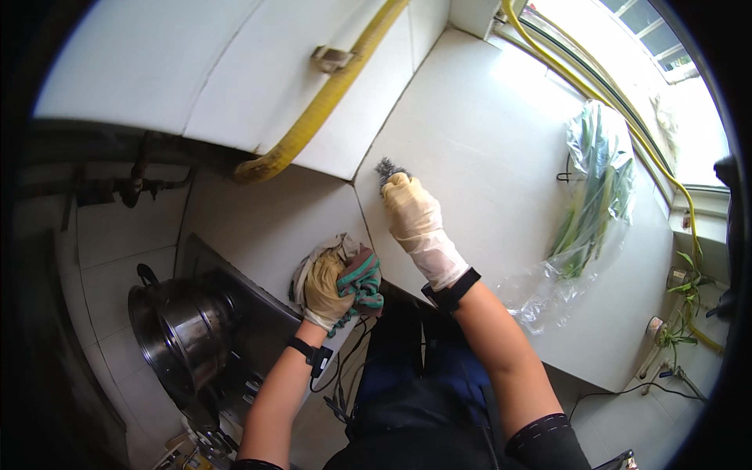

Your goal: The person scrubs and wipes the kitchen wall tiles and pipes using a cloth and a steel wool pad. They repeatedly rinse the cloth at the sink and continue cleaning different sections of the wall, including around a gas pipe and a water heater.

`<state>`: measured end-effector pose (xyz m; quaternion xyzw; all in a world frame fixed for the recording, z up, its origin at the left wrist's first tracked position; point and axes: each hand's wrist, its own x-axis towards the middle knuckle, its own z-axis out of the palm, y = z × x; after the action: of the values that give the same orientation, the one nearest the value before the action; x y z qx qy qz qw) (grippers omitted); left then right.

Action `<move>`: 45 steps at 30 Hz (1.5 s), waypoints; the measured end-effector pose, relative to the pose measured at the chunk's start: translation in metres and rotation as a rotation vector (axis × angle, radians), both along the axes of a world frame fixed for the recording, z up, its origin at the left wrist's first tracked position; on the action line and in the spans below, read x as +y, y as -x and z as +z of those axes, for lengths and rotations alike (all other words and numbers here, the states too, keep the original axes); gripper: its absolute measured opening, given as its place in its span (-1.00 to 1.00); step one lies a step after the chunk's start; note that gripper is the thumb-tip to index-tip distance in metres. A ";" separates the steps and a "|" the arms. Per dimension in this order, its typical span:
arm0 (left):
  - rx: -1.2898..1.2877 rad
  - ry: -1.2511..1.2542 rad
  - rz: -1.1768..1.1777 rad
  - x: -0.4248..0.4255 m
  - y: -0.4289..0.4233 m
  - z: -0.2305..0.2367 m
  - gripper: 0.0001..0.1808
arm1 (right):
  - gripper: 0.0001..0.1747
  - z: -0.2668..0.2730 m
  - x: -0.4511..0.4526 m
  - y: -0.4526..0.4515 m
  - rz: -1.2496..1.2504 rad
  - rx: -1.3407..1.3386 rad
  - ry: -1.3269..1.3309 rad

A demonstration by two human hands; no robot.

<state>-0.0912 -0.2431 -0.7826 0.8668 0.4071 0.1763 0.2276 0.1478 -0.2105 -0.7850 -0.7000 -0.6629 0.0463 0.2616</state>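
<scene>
My right hand [414, 214], in a pale, thin glove, grips a steel wool scourer [390, 170] against the white countertop [482, 194], close to the corner where the tiled wall meets it. Below and to the left, my left hand [329, 288], gloved too, is closed on a bunched cloth [361, 279] with green and mauve stripes and a paler part. That cloth rests at the counter's front edge, beside the gas hob.
A steel pot [182, 335] stands on the dark hob [264, 317] at left. A yellow pipe [329, 106] runs down the tiled wall. Leafy green vegetables in a clear plastic bag [599, 182] lie at right, near the window. Potted plants [675, 335] are at far right.
</scene>
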 end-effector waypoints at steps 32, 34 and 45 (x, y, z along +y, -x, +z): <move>-0.080 0.154 0.045 0.005 -0.020 -0.001 -0.59 | -0.89 -0.064 -0.005 -0.035 -0.219 0.077 -0.009; -0.029 0.020 -0.074 0.027 -0.049 0.002 -0.52 | -0.88 -0.059 -0.017 -0.079 -0.336 -0.226 -0.094; -0.229 0.024 -0.073 0.133 -0.201 -0.012 -0.44 | -0.85 -0.034 0.110 -0.140 -0.254 -0.079 -0.045</move>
<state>0.1098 -0.1099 -0.7947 0.8525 0.3485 0.2609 0.2892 0.2878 -0.1010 -0.8193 -0.7736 -0.5794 -0.0295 0.2547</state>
